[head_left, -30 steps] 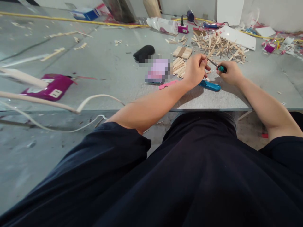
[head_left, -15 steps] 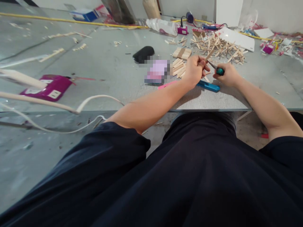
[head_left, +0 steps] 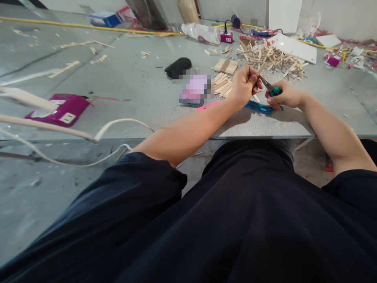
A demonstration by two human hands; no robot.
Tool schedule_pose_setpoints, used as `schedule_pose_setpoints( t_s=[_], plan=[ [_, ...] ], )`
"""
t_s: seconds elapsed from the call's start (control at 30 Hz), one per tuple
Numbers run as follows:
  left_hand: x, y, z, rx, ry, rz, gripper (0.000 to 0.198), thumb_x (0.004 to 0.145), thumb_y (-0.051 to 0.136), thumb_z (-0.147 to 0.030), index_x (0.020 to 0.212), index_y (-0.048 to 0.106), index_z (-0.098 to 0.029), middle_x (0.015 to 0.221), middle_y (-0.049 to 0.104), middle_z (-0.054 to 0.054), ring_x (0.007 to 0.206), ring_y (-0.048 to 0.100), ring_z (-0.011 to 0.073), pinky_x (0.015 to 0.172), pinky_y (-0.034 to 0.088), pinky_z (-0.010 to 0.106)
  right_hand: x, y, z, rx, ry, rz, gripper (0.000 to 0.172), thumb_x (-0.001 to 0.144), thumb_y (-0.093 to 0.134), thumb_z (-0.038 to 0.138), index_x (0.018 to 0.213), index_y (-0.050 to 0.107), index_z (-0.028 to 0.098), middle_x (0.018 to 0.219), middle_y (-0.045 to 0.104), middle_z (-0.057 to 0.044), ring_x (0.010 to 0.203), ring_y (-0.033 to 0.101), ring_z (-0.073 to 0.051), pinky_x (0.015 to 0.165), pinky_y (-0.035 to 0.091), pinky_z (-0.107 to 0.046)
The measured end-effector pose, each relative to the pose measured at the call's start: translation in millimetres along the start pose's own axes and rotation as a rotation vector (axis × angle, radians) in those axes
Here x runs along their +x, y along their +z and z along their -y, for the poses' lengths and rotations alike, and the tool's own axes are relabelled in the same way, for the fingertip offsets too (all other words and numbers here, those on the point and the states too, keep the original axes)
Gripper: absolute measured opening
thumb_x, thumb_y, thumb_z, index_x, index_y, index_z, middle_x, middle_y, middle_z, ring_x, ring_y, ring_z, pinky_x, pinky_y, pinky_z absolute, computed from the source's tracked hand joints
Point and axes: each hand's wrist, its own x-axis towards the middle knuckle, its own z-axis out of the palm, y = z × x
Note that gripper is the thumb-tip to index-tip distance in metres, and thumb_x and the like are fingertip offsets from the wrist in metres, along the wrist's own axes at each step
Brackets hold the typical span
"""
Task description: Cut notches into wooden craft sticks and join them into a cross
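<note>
My left hand (head_left: pixel 245 85) pinches a thin wooden stick (head_left: pixel 261 68) that points up and to the right. My right hand (head_left: pixel 285 96) grips green-handled pliers (head_left: pixel 271 89), whose metal jaws meet the stick just past my left fingertips. Both hands hover over the grey table (head_left: pixel 141 94), above a blue tool (head_left: pixel 259 107) and a pink strip (head_left: pixel 207 105). Flat stacks of wooden sticks (head_left: pixel 222 83) lie just behind my left hand.
A large loose heap of sticks (head_left: pixel 273 58) lies at the back right beside a white board (head_left: pixel 296 46). A black case (head_left: pixel 178 67), a magenta power strip (head_left: pixel 63 109) with white cables (head_left: pixel 118 122), and a plastic bottle (head_left: pixel 202 32) are spread around.
My right hand has dropped slightly and turned, bringing the pliers lower against the stick. My left hand keeps the stick in nearly the same place.
</note>
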Motion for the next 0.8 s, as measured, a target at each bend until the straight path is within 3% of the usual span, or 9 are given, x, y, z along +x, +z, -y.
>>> schedule_pose_setpoints(
  t_s=[0.13, 0.23, 0.37, 0.43, 0.47, 0.63, 0.8],
  plan=[
    [5, -2.4, 3, 0.034, 0.012, -0.035, 0.042, 0.126, 0.047, -0.010, 0.088, 0.049, -0.029, 0.075, 0.069, -0.004, 0.062, 0.051, 0.0109, 0.064, 0.041, 0.026, -3, -2, 2, 0.166, 0.011, 0.096, 0.076, 0.050, 0.110, 0.085, 0.080, 0.062, 0.032, 0.061, 0.053, 0.002, 0.060, 0.055, -0.023, 0.067, 0.054, -0.051],
    [11, -7.4, 5, -0.020, 0.013, -0.103, 0.041, 0.128, 0.042, -0.015, 0.092, 0.050, -0.032, 0.071, 0.069, -0.006, 0.063, 0.048, 0.0124, 0.060, 0.039, 0.026, 0, -6, -2, 0.192, -0.019, 0.070, 0.069, 0.057, 0.107, 0.081, 0.081, 0.064, 0.033, 0.065, 0.055, 0.002, 0.063, 0.055, -0.022, 0.067, 0.054, -0.049],
    [17, -11.0, 7, -0.039, -0.043, -0.118, 0.039, 0.128, 0.049, -0.016, 0.093, 0.054, -0.029, 0.069, 0.070, -0.006, 0.059, 0.051, 0.0101, 0.058, 0.038, 0.027, 9, -12, -13, -0.179, -0.084, -0.296, 0.033, 0.083, 0.091, 0.059, 0.089, 0.069, 0.035, 0.080, 0.073, -0.004, 0.082, 0.071, -0.032, 0.086, 0.065, -0.055],
    [17, -10.2, 6, 0.019, -0.065, -0.150, 0.036, 0.127, 0.055, -0.015, 0.092, 0.059, -0.027, 0.075, 0.074, -0.005, 0.058, 0.056, 0.0091, 0.059, 0.040, 0.027, 13, -14, -19, -0.429, -0.115, -0.451, 0.014, 0.092, 0.080, 0.046, 0.098, 0.074, 0.035, 0.098, 0.084, -0.007, 0.100, 0.078, -0.037, 0.101, 0.066, -0.059],
    [17, -9.6, 6, 0.051, -0.071, -0.164, 0.036, 0.126, 0.058, -0.015, 0.092, 0.061, -0.026, 0.078, 0.077, -0.004, 0.058, 0.058, 0.0085, 0.060, 0.042, 0.026, 14, -15, -21, -0.524, -0.122, -0.492, 0.012, 0.095, 0.076, 0.041, 0.105, 0.077, 0.035, 0.110, 0.088, -0.009, 0.110, 0.080, -0.039, 0.107, 0.065, -0.061],
    [17, -10.2, 11, 0.172, -0.057, -0.165, 0.032, 0.121, 0.070, -0.016, 0.091, 0.067, -0.027, 0.087, 0.086, -0.002, 0.060, 0.066, 0.0094, 0.066, 0.051, 0.026, 11, -15, -21, -0.752, -0.109, -0.517, 0.036, 0.104, 0.066, 0.035, 0.136, 0.081, 0.035, 0.148, 0.088, -0.013, 0.141, 0.078, -0.048, 0.117, 0.060, -0.067],
    [19, -14.1, 16, 0.225, -0.031, -0.127, 0.028, 0.121, 0.067, -0.013, 0.097, 0.069, -0.027, 0.088, 0.088, -0.003, 0.060, 0.068, 0.0093, 0.063, 0.054, 0.024, 10, -6, -11, -0.880, -0.053, -0.471, 0.038, 0.107, 0.067, 0.032, 0.142, 0.082, 0.029, 0.148, 0.088, -0.016, 0.137, 0.079, -0.047, 0.115, 0.061, -0.065]
  ],
)
